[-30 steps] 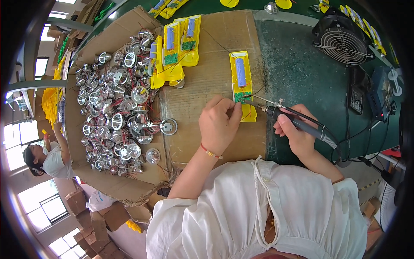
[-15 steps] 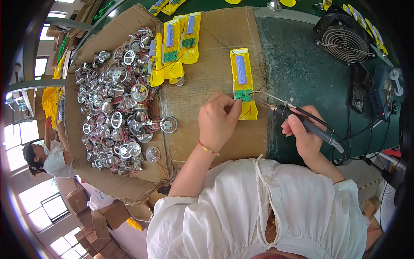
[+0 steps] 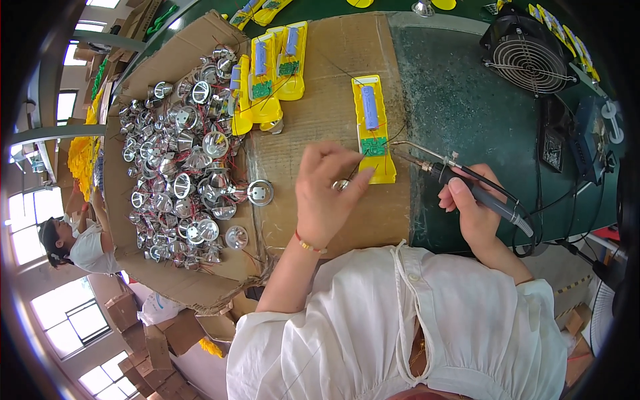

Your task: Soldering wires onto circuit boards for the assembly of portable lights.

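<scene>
A yellow plastic housing [image 3: 382, 172] lies on the cardboard in front of me. It carries a blue cylindrical battery [image 3: 370, 108] and a small green circuit board [image 3: 373, 147]. My left hand [image 3: 327, 187] is just left of the board, thumb and fingers apart. A shiny reflector cup [image 3: 341, 185] shows partly in the gap of that hand; whether it touches the fingers is unclear. My right hand [image 3: 475, 212] grips a soldering iron [image 3: 470, 190] with a thin metal feed tube along it. The iron's tip points at the board's right edge.
Many silver reflector cups with red wires fill a large cardboard box [image 3: 200, 303] at left. Several yellow housings [image 3: 291, 87] with batteries lie beside it. A black fan [image 3: 530, 60] and a blue box-shaped unit [image 3: 590, 137] stand at right. Another person [image 3: 90, 247] is at far left.
My left hand has drawn back left from the board and its fingers have spread, uncovering a reflector cup. The iron has moved slightly right. The housing has shifted slightly left.
</scene>
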Demonstrator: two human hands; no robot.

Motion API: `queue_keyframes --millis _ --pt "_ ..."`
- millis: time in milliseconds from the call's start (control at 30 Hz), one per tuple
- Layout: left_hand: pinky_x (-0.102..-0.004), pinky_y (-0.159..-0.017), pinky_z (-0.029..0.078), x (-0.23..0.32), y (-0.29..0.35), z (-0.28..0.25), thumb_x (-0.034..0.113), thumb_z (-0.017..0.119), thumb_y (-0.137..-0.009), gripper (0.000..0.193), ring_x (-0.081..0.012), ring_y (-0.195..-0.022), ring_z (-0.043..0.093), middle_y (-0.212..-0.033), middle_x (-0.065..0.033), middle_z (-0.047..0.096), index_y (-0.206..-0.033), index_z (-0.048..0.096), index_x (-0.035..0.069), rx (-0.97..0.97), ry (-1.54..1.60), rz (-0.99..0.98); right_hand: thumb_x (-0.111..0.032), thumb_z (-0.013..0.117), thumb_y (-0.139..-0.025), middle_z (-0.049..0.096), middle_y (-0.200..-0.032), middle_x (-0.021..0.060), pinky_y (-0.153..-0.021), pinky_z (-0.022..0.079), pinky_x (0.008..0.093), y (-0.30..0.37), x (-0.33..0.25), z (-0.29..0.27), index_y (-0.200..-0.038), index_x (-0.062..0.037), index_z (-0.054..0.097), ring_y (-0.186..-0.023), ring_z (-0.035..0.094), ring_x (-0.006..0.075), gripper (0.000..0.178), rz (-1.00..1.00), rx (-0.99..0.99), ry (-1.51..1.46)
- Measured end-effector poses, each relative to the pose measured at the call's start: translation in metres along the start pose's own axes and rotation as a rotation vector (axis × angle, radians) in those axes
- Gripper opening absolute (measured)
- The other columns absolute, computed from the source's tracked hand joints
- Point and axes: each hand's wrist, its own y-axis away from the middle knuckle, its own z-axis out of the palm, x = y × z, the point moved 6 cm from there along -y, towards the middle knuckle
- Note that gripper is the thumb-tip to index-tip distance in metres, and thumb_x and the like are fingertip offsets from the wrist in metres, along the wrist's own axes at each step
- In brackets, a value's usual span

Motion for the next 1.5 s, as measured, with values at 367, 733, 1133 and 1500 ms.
queue_keyframes --millis 367,733,1133,1500 --pt "-0.0295 -0.067 0.040 -0.013 -0.003 0.021 0.014 0.067 -0.070 0.011 -0.0193 -0.076 0.048 -0.073 -0.0056 0.049 -0.072 0.065 0.003 -0.175 -0.073 -0.081 -0.010 0.056 -0.081 0.058 -0.065 0.0099 -0.046 0.043 0.0206 -0.002 0.001 0.011 -0.088 0.0011 0.050 -0.052 0.055 0.0111 0.014 -0.012 -0.032 0.034" --pt "-0.0346 -0.070 0.040 -0.012 -0.015 0.025 0.017 0.066 -0.067 0.012 -0.0257 -0.078 0.047 -0.073 -0.0075 0.053 -0.065 0.066 0.005 -0.284 -0.109 -0.081 -0.008 0.059 -0.080 0.059 -0.069 0.0091 -0.050 0.047 0.0212 -0.002 0.007 0.011 -0.087 0.0017 0.051 -0.057 0.057 0.0103 0.014 -0.010 -0.062 0.005" --pt "-0.0291 -0.063 0.038 -0.018 -0.017 0.027 0.014 0.067 -0.069 0.013 -0.0181 -0.069 0.047 -0.069 -0.0060 0.049 -0.065 0.064 0.002 -0.331 -0.068 -0.109 -0.009 0.057 -0.081 0.059 -0.068 0.0102 -0.050 0.046 0.0206 -0.001 0.005 -0.005 -0.089 0.0015 0.050 -0.056 0.057 0.0115 0.015 -0.033 0.006 -0.071" --pt "-0.0261 -0.057 0.045 -0.019 -0.008 0.014 0.011 0.063 -0.073 0.010 -0.0173 -0.061 0.057 -0.075 -0.0089 0.059 -0.080 0.066 0.004 -0.223 0.266 -0.343 -0.007 0.056 -0.081 0.058 -0.067 0.0103 -0.049 0.044 0.0203 -0.003 0.008 -0.045 -0.088 0.0016 0.049 -0.056 0.055 0.0108 0.013 -0.061 0.138 -0.058"
